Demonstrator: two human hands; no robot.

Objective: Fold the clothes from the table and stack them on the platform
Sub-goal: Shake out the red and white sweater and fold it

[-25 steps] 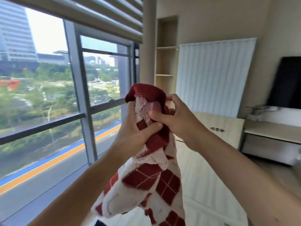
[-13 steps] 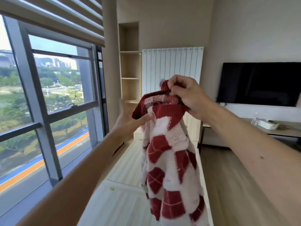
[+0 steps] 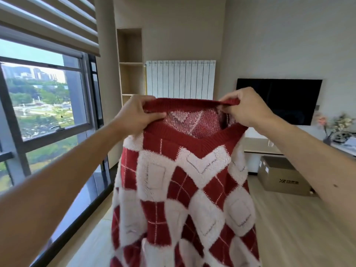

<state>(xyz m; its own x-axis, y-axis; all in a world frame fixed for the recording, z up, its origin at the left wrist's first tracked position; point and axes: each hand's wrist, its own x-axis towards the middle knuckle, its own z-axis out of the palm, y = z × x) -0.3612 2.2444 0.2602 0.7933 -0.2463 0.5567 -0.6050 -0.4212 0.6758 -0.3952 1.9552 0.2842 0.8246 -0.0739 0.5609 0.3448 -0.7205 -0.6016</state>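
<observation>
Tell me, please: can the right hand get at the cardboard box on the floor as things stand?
Probably not. The right hand is pinching the sweater collar up in the air, and the box sits low on the floor, farther off.

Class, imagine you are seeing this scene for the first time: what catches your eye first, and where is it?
The red and white diamond-patterned sweater hangs in the middle of the view, V-neck facing the camera. The left hand and right hand pinch its red collar band at either end, holding it up. Behind, a large window is on the left, a dark television on the right.
</observation>
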